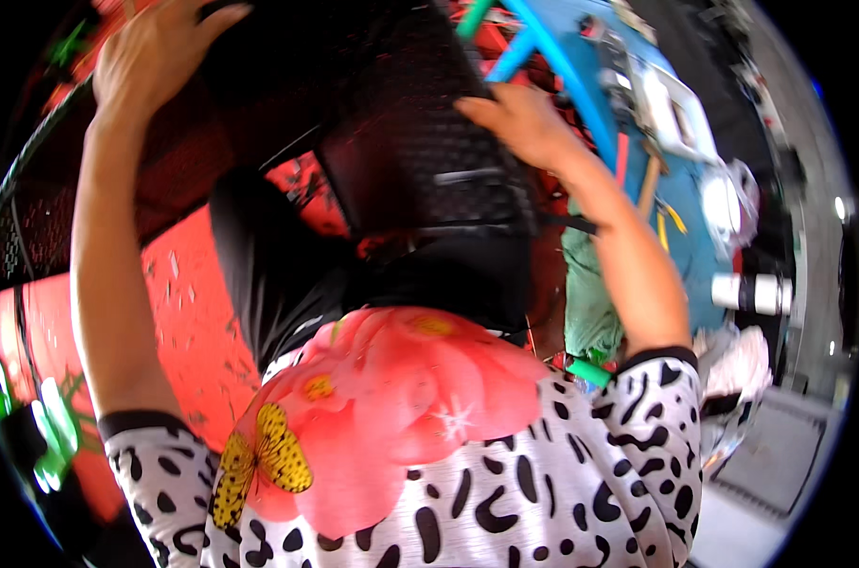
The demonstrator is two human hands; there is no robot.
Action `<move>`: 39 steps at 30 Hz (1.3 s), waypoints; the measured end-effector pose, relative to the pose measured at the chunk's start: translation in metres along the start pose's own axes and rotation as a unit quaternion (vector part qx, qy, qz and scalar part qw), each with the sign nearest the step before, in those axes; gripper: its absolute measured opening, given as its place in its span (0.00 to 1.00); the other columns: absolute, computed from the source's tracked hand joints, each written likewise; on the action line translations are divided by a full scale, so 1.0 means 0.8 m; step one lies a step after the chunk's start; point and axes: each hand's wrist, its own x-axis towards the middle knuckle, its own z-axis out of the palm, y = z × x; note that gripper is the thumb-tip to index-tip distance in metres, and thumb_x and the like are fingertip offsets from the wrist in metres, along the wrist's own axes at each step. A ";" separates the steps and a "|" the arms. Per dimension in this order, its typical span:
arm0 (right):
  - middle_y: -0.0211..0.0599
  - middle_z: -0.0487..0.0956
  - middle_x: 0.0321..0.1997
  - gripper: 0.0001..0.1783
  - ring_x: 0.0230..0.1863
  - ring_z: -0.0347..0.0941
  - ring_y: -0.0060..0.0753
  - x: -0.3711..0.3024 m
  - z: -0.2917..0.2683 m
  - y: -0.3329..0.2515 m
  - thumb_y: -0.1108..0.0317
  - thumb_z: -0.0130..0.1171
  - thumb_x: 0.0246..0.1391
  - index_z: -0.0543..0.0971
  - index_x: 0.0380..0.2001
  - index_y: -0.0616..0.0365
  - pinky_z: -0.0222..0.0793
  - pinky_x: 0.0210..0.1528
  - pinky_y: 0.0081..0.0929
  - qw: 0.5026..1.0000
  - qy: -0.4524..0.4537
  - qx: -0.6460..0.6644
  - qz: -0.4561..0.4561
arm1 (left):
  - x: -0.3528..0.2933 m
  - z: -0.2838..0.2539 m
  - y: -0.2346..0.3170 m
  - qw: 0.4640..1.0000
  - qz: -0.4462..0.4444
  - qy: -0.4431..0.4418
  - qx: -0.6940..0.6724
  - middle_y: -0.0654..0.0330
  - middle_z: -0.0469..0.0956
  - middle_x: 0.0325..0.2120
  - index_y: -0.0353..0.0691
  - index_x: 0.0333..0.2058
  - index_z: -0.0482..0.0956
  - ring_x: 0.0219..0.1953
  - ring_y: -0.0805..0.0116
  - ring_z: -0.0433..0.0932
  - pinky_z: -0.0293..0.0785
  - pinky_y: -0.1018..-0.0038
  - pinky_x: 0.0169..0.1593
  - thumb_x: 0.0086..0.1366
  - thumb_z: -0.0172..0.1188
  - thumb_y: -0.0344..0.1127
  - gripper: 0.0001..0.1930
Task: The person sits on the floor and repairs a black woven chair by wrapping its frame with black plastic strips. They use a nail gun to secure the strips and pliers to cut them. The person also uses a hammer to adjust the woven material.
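A large black piece with a textured, partly perforated surface [401, 104] spreads in front of my lap, much of it too dark to make out. It looks like a plastic basket or crate, but I cannot tell its exact kind. My left hand [155, 62] grips its far left edge, thumb stretched inward, fingertips partly cut off by the frame's top. On the right edge lies my right hand [524, 123], thumb pointing left across the black surface and fingers curled at the rim, partly hidden. Both arms are held out, slightly blurred.
A blue work surface [704, 256] on the right carries a white tray [675, 109], yellow-handled pliers [673, 220] and a black-and-white cylinder [751, 293]. Blue bars [571, 76] stand beyond my right hand. Green cloth [588, 284] hangs near my right forearm. Debris dots the red floor [188, 322].
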 end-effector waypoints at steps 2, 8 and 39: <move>0.47 0.78 0.27 0.24 0.34 0.77 0.42 0.001 -0.005 0.000 0.48 0.54 0.51 0.76 0.32 0.63 0.69 0.36 0.33 0.998 0.059 -0.015 -0.033 | 0.022 0.019 -0.003 0.995 -0.055 -0.078 0.008 0.49 0.77 0.30 0.42 0.33 0.73 0.37 0.46 0.74 0.69 0.56 0.36 0.58 0.47 0.64 0.27; 0.41 0.78 0.29 0.19 0.32 0.76 0.39 -0.106 -0.033 0.135 0.57 0.63 0.45 0.74 0.33 0.61 0.70 0.36 0.31 0.951 0.297 0.014 0.084 | 0.065 0.143 -0.151 0.991 -0.015 -0.108 -0.078 0.45 0.75 0.38 0.41 0.43 0.73 0.42 0.44 0.72 0.67 0.57 0.42 0.62 0.47 0.56 0.24; 0.62 0.67 0.53 0.48 0.55 0.63 0.63 -0.208 -0.096 0.157 0.34 0.45 0.49 0.62 0.54 0.72 0.62 0.55 0.49 0.742 0.122 0.659 0.000 | -0.060 0.085 -0.028 0.986 -0.033 0.160 0.038 0.57 0.73 0.41 0.44 0.47 0.71 0.42 0.56 0.73 0.69 0.64 0.44 0.52 0.63 0.44 0.24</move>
